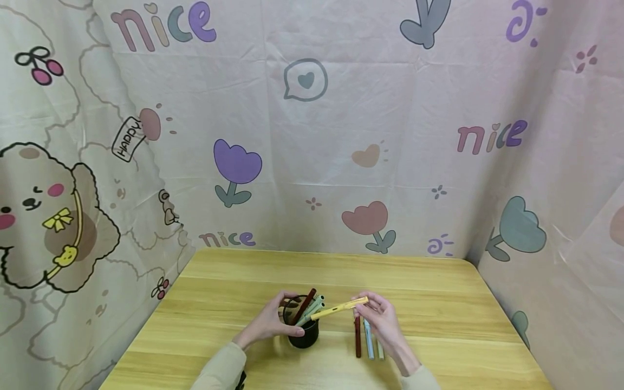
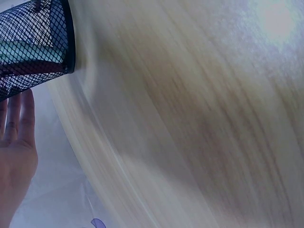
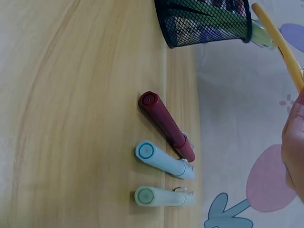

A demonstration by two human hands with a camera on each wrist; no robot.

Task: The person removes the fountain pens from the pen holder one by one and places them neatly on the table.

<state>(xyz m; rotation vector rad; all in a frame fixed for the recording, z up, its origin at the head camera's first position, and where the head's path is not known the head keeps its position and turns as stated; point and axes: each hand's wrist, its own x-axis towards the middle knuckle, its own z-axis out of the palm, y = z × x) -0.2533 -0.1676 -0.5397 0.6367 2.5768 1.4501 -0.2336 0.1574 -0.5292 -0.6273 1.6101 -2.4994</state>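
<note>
My left hand [image 1: 268, 320] grips a black mesh pen cup [image 1: 304, 340], thumb at the near side and fingers round the far side. In the cup lean a dark red pen [image 1: 305, 304] and several light green pens [image 1: 314, 307]. A yellow pen [image 1: 337, 309] is pinched by my right hand [image 1: 385, 322]; its far end overlaps the cup's rim in the head view. Seen from the right wrist, that yellow pen [image 3: 278, 40] slants past the mouth of the cup [image 3: 209, 23]. The left wrist view catches the cup's mesh side [image 2: 33, 47] above my fingers.
Three pens lie side by side on the wooden table [image 1: 234, 271], below my right hand: a dark red pen [image 3: 166, 123], a light blue pen [image 3: 164, 160] and a pale green pen [image 3: 164, 196]. A printed cloth [image 1: 312, 135] hangs behind the table and at both sides.
</note>
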